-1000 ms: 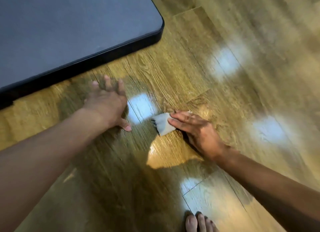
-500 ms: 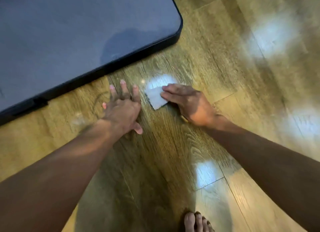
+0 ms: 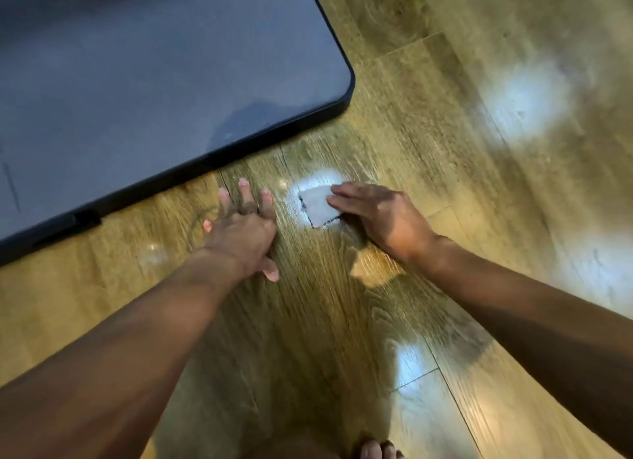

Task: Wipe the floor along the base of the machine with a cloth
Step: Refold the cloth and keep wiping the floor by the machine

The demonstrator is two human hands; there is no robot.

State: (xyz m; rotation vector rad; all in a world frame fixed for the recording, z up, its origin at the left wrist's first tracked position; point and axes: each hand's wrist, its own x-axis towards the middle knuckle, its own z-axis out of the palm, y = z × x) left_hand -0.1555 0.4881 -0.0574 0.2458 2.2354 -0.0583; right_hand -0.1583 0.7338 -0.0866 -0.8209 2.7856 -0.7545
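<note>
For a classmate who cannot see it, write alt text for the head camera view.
A person's right hand presses a small pale cloth flat on a glossy wooden floor, close to the dark rounded base of a machine. The left hand rests spread on the floor beside it, between cloth and base. Bare toes show at the bottom edge.

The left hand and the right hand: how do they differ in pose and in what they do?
The left hand lies bare on the floor with its fingers spread toward the machine base; the right hand presses the cloth down with fingers together. The left holds nothing; the right covers the cloth's edge. Both rest flat on the floor.
</note>
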